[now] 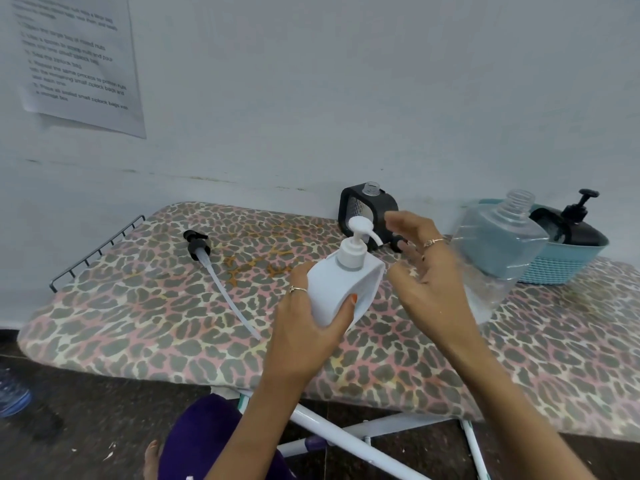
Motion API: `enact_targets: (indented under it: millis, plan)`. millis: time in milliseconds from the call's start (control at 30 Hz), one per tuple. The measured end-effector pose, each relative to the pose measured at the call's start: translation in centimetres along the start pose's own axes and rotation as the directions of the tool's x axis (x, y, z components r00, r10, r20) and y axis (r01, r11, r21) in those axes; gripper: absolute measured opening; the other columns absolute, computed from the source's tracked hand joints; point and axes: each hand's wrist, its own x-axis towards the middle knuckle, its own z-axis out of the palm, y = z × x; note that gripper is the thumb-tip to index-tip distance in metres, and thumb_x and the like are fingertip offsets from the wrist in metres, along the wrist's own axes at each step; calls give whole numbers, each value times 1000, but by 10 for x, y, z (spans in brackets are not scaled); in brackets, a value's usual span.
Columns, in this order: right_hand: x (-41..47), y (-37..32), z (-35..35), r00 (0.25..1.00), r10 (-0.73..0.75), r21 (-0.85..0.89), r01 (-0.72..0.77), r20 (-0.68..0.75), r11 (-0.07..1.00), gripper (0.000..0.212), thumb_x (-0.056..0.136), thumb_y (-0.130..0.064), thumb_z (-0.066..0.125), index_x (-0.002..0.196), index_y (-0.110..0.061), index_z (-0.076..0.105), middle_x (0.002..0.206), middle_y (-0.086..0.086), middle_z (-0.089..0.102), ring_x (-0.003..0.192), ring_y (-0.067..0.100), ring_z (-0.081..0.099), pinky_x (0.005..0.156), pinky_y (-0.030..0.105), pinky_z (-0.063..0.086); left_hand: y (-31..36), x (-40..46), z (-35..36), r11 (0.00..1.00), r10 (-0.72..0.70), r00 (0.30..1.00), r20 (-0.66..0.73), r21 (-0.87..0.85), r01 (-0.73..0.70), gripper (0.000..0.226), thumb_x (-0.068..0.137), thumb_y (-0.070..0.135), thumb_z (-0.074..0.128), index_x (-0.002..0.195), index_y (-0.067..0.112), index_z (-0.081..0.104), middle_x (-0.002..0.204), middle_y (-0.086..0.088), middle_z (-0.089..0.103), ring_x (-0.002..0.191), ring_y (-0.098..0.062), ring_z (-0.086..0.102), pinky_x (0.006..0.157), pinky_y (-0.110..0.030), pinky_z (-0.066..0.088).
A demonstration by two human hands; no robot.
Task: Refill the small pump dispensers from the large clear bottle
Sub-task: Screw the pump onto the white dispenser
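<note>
Head: basket (568, 268) (black dispenser (571, 226) inside)

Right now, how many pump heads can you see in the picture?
3. A white pump head is on the white dispenser held by the left hand; a black pump head lies loose on the ironing board; another black one stands in the blue basket.

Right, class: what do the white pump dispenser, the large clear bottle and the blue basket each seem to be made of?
White pump dispenser, gripped in the left hand: opaque matte plastic, judging by its smooth moulded body. Large clear bottle: transparent plastic, probably, with a threaded neck and ribbed sides. Blue basket: moulded plastic, apparently, with a woven-look pattern.
</note>
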Motion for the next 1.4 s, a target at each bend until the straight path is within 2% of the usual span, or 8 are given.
enact_targets:
  millis: [67,200,433,667,900,1100,1267,1400]
  plan:
    - [-2,3,6,994,88,87,-93,62,992,49,81,-13,54,127,-28,52,130,-18,58,126,0,50,110,31,39,0,0,0,1000,-2,1000,1,-1,2,58,78,49,64,127,31,39,111,10,56,100,-8,55,83,-25,50]
    - [1,-9,16,982,98,152,-123,163,981,39,89,-24,60,120,-46,51,120,-37,57,120,-11,50,101,10,37,1,0,0,1000,0,1000,-4,-10,0,57,78,48,65,127,33,38,113,9,57,101,-8,56,85,-28,51]
    - [4,-3,29,978,207,227,-206,23,952,22,84,-11,73,104,-21,72,98,-13,74,96,1,65,87,17,48,-1,0,0,1000,20,1000,-15,3,-20,54,78,49,65,122,43,34,109,12,57,98,-3,57,79,-17,50]
    - [8,-4,44,963,242,215,-214,-116,953,32,75,-16,83,85,-21,53,85,-10,61,79,0,56,72,11,44,-1,0,0,999,41,999,-25,-2,-41,54,78,46,67,120,43,34,104,13,57,96,1,57,72,-10,47]
    - [3,-2,37,973,228,260,-211,-37,942,15,88,-20,68,101,-22,61,104,-9,67,99,1,61,84,11,45,-2,0,1,999,48,998,-29,-13,-48,51,79,45,67,119,42,36,105,17,58,95,-1,58,76,-14,49]
    - [0,-5,34,982,191,265,-187,13,946,26,94,-8,60,117,-16,68,113,-10,71,105,-3,63,88,9,46,-3,1,1,999,44,999,-26,-16,-45,53,79,45,67,122,37,37,107,13,58,96,0,57,78,-15,49]
    - [1,-2,36,971,226,258,-198,-83,946,17,82,-13,76,97,-17,68,97,-8,72,94,3,65,84,17,50,-4,1,2,999,48,999,-24,10,-47,53,78,51,65,121,40,35,104,16,57,95,0,58,74,-12,48]
    - [3,-4,45,956,236,230,-193,-176,954,27,76,-16,82,89,-17,58,86,-13,63,82,-4,59,74,8,44,-2,0,2,998,51,998,-29,36,-50,53,77,50,65,117,45,31,101,10,59,89,-5,59,69,-16,49]
